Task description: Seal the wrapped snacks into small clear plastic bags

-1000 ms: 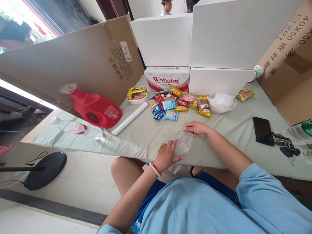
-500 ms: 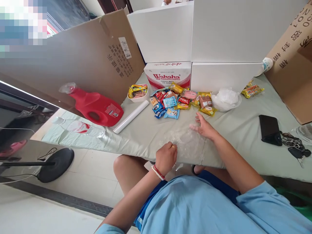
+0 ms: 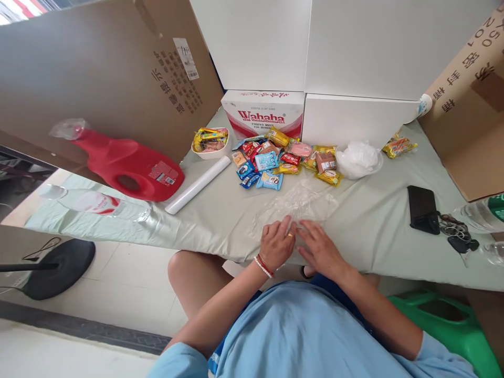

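Mostly beyond left hand [image 3: 277,245]: clear plastic film [image 3: 300,202].

Left hand [image 3: 277,245] at near edge of clear plastic [image 3: 309,203], fingers bent, grip unclear. Right hand [image 3: 322,250] just beside it, fingers loosely spread. Snacks [image 3: 268,160] beyond both hands; roll [image 3: 199,185], then jug [image 3: 144,157], left of left hand; phone [image 3: 421,206], keys [image 3: 453,228] well right of right hand.
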`<action>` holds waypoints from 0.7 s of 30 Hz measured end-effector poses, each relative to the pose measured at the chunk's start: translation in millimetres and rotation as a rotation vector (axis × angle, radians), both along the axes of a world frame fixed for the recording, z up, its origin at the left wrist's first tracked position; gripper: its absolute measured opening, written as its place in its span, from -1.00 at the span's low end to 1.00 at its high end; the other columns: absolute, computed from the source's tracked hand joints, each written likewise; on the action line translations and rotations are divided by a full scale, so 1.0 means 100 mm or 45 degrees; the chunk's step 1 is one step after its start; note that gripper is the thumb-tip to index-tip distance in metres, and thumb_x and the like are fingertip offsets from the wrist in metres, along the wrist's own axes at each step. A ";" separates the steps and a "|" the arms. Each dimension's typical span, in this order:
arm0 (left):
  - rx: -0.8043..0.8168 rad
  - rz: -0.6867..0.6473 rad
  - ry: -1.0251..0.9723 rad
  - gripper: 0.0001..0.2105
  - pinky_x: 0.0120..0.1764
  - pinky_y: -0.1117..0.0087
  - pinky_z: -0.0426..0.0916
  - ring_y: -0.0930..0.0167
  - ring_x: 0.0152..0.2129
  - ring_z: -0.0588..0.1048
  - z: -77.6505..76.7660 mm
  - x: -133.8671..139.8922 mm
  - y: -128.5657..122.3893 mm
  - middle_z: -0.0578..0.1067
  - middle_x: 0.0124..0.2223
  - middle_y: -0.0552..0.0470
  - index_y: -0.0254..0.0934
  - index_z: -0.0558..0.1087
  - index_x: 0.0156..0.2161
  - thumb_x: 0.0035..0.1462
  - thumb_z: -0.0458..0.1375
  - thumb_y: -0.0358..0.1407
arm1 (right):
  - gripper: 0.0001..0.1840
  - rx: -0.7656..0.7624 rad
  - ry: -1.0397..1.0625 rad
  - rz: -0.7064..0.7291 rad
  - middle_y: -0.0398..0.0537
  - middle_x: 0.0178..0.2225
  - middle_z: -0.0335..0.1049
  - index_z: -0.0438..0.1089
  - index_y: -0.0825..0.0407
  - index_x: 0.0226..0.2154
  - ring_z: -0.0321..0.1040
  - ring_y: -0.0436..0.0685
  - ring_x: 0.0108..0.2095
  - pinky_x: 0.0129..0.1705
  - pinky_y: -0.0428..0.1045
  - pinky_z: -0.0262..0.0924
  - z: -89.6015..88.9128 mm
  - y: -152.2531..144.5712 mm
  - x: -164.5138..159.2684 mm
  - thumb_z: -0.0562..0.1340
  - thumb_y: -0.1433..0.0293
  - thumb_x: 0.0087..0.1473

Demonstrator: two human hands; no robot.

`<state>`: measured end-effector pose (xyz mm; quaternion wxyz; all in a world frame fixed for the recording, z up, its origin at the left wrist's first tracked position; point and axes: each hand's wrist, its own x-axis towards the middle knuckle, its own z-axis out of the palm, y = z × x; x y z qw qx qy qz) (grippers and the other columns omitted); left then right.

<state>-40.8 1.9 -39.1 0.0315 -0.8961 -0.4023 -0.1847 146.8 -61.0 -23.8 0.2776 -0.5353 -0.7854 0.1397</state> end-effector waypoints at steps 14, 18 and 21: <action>-0.393 0.398 0.107 -0.49 0.33 -0.31 -0.18 0.14 0.40 0.11 -0.07 -0.37 0.40 0.22 0.42 -0.16 -0.18 0.20 0.39 0.44 -0.19 -0.14 | -0.57 -0.489 0.103 0.404 0.02 0.31 0.27 0.41 -0.16 0.20 0.16 0.27 0.34 0.37 0.32 0.09 0.02 -0.57 0.58 0.19 0.29 0.32; -0.392 0.388 0.112 -0.51 0.33 -0.26 -0.08 0.13 0.39 0.12 -0.07 -0.50 0.27 0.17 0.44 -0.16 -0.17 0.26 0.37 0.42 -0.15 -0.15 | -0.66 -0.680 0.208 0.338 -0.05 0.12 0.48 0.52 -0.20 0.06 0.38 0.23 0.17 0.24 0.19 0.29 0.28 -0.31 0.87 0.16 0.17 0.34; -0.372 0.418 0.109 -0.51 0.32 -0.25 -0.02 0.10 0.40 0.11 -0.07 -0.60 0.22 0.14 0.46 -0.16 -0.15 0.27 0.36 0.42 -0.14 -0.14 | -0.64 -0.568 0.169 -0.056 -0.01 -0.03 0.55 0.56 -0.15 -0.05 0.48 0.26 -0.01 0.09 0.17 0.37 0.43 0.22 1.01 0.12 0.12 0.33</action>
